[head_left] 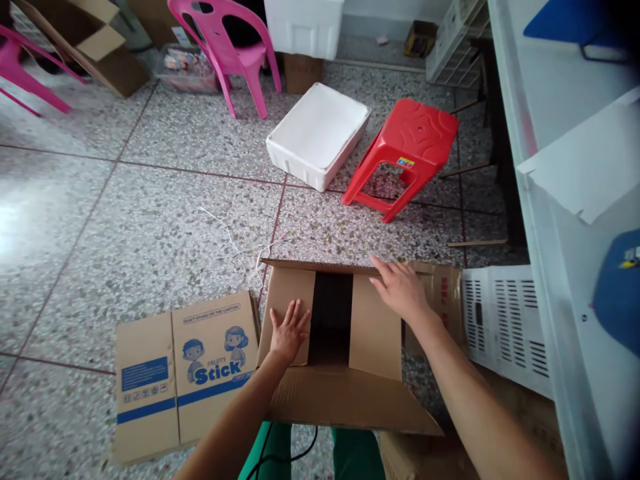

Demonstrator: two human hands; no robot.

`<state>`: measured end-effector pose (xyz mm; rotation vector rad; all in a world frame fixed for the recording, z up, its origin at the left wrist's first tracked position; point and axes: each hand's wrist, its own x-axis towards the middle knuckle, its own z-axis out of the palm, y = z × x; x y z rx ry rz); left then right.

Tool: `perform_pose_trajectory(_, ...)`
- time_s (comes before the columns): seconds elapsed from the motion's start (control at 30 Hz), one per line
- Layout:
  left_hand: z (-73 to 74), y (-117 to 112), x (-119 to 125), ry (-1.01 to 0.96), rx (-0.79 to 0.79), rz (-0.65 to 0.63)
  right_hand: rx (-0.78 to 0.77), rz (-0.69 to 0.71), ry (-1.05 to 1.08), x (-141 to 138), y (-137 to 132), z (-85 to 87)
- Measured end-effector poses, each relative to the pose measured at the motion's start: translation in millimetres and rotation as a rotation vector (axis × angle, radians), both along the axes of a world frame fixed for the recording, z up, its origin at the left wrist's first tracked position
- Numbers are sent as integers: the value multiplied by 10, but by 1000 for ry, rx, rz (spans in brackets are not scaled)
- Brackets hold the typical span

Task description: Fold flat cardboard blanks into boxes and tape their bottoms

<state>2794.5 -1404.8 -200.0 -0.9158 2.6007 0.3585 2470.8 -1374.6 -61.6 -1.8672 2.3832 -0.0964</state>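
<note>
A brown cardboard box (375, 333) stands in front of my legs. Its two side flaps are folded inward, with a dark gap between them; the near flap (345, 400) leans out towards me and the far flap stands up at the back. My left hand (290, 331) lies on the left side flap with its fingers spread. Over the far right corner is my right hand (399, 287), fingers stretched out near the top of the far flap. Whether it presses on the cardboard I cannot tell. Neither hand holds anything.
Flattened printed cartons (150, 347) lie on the floor at left. Beyond the box are a white foam box (320, 127), a red stool (420, 133) and a pink chair (250, 57). A white slotted crate (507, 320) and a table (565, 267) stand at right. White string (230, 237) lies on the floor.
</note>
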Motion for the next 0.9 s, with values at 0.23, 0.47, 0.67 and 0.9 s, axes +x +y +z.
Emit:
perform_pose_trajectory(0.23, -29, 37, 33, -9, 12, -23, -130, 95, -20, 235, 460, -272)
perform_pose_trajectory(0.47, 38, 191, 51, 4, 32, -101, 149, -13, -148, 117, 774, -223)
perform_pose_trajectory(0.67, 259, -62, -18, 111, 135, -99, 268, 180, -427, -174, 503, -242)
perform_pose_trajectory(0.9, 267, -357, -16, 167, 80, 8, 278, 204, -352, 397, 1011, -441)
